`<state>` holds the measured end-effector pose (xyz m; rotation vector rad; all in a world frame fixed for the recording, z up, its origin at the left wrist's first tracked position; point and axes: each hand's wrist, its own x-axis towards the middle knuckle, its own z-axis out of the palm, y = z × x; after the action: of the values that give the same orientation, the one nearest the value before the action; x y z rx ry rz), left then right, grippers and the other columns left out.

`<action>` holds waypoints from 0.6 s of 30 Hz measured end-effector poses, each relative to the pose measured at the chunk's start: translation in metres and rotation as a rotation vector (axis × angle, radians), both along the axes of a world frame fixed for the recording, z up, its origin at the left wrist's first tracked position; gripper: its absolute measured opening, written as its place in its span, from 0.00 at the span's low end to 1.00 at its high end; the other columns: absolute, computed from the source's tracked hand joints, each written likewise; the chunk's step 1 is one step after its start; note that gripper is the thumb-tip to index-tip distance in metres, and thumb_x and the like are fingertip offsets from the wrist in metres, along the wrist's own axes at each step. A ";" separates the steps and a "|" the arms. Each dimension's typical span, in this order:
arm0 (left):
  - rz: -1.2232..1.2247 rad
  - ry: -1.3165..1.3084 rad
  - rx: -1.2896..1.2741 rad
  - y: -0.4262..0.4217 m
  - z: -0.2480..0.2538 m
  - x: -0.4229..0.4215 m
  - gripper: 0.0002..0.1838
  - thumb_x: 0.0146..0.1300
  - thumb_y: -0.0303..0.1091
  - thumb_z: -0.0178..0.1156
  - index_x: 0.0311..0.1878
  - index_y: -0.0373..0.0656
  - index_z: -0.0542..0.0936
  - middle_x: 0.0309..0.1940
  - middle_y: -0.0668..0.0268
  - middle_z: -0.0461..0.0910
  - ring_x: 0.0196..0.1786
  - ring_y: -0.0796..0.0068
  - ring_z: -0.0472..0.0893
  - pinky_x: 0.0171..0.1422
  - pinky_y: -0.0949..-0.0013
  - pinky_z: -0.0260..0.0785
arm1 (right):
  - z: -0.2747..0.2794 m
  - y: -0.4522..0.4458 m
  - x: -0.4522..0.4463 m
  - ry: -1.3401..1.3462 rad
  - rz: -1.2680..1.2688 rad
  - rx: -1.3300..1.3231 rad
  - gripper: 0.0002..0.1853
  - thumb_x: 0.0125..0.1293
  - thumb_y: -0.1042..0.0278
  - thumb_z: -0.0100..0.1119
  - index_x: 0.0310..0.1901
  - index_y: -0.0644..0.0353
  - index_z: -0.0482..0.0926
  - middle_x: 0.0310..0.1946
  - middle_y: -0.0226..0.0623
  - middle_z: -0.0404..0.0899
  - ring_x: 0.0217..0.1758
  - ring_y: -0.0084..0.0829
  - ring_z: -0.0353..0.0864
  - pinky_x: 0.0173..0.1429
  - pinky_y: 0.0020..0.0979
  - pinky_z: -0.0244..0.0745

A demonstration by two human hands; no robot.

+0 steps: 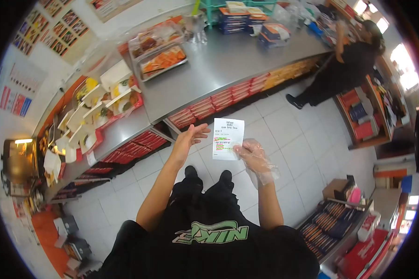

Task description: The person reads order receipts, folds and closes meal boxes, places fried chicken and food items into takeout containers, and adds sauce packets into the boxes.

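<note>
A white paper receipt (228, 132) with printed lines and green and red highlighter marks is held up in front of my body. My right hand (255, 157), in a clear plastic glove, pinches its lower right edge. Bare and with fingers spread, my left hand (189, 141) is just left of the receipt, apart from it or barely near its edge. Ahead of my hands runs a steel counter (209, 69), where a metal tray (164, 61) of orange food pieces stands.
White open boxes (95, 95) with food line the left counter. Stacked flat red cartons (218, 100) fill the shelf below. A co-worker in black (349, 60) stands at the far right end. Dark flat boxes (332, 225) sit on a rack at lower right.
</note>
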<state>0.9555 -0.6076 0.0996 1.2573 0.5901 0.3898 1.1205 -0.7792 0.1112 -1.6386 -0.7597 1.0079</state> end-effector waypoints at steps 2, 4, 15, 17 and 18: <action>0.045 0.027 -0.018 -0.006 -0.001 -0.013 0.32 0.70 0.56 0.36 0.59 0.38 0.71 0.51 0.62 0.77 0.51 0.73 0.74 0.57 0.69 0.61 | 0.004 0.005 -0.002 -0.013 0.054 0.069 0.10 0.62 0.65 0.59 0.37 0.65 0.82 0.25 0.25 0.74 0.28 0.16 0.66 0.30 0.22 0.61; 0.087 0.028 -0.035 -0.009 -0.004 -0.030 0.31 0.70 0.56 0.36 0.59 0.38 0.71 0.50 0.62 0.77 0.51 0.73 0.74 0.57 0.69 0.61 | 0.004 0.012 -0.010 0.064 0.101 -0.072 0.14 0.62 0.63 0.57 0.40 0.67 0.81 0.31 0.33 0.78 0.34 0.20 0.71 0.38 0.25 0.66; 0.385 -0.074 -0.022 0.008 -0.012 -0.203 0.30 0.71 0.53 0.35 0.59 0.37 0.71 0.51 0.62 0.77 0.52 0.73 0.73 0.58 0.68 0.61 | -0.013 0.090 -0.155 0.199 0.370 -0.011 0.11 0.63 0.68 0.59 0.41 0.68 0.79 0.34 0.30 0.79 0.35 0.18 0.72 0.41 0.21 0.67; 0.440 -0.084 -0.004 0.016 -0.016 -0.259 0.30 0.71 0.54 0.35 0.59 0.38 0.71 0.51 0.62 0.77 0.51 0.73 0.73 0.58 0.68 0.61 | -0.022 0.114 -0.201 0.192 0.420 -0.021 0.11 0.62 0.68 0.59 0.40 0.68 0.79 0.34 0.30 0.79 0.35 0.17 0.72 0.42 0.21 0.67; 0.469 -0.092 0.001 0.018 -0.019 -0.290 0.30 0.71 0.54 0.35 0.59 0.38 0.72 0.51 0.62 0.77 0.51 0.73 0.73 0.58 0.68 0.61 | -0.031 0.126 -0.226 0.197 0.459 -0.004 0.11 0.63 0.67 0.59 0.40 0.68 0.80 0.34 0.30 0.79 0.35 0.17 0.72 0.42 0.21 0.67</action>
<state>0.6654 -0.5892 0.0805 1.0885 0.8059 0.8337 0.8948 -0.6531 0.0805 -1.3683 -1.0219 1.4698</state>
